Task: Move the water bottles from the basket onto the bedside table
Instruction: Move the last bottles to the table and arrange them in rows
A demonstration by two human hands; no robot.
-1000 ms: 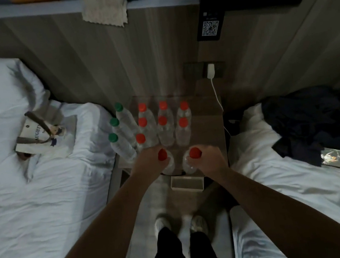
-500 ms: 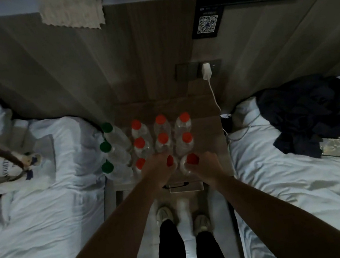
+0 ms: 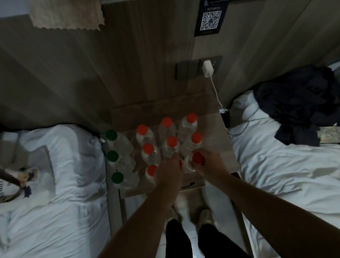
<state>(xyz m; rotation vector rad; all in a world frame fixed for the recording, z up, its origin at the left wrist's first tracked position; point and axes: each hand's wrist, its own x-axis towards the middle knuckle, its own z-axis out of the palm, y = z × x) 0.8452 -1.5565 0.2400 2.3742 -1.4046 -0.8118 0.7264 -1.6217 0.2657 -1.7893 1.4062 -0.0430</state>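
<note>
Gripping two water bottles at the front of the bedside table (image 3: 216,139), I have my right hand (image 3: 208,164) curled round the front-right bottle (image 3: 197,157), its red cap showing above my fingers. My left hand (image 3: 167,170) is wrapped round the front-middle bottle (image 3: 180,163), whose cap is mostly hidden behind my knuckles. Both bottles stand on the table, close to its front edge.

The other red-capped bottles (image 3: 172,141) fill the table's middle in tight rows. Three green-capped bottles (image 3: 112,156) line the table's left edge, hard against the left bed (image 3: 45,212). Bare tabletop shows as a strip along the right edge and a wider band at the back, toward the wooden wall (image 3: 145,66).

A white charger (image 3: 208,68) is plugged in above the table's back right corner, its cable (image 3: 216,93) hanging past that corner. Right of the table, the right bed (image 3: 304,186) carries dark clothes (image 3: 305,105). Left of the table, a tote bag (image 3: 2,187) lies on the left bed. Below the table's front edge, my shoes (image 3: 205,216) stand on the narrow floor between the beds.
</note>
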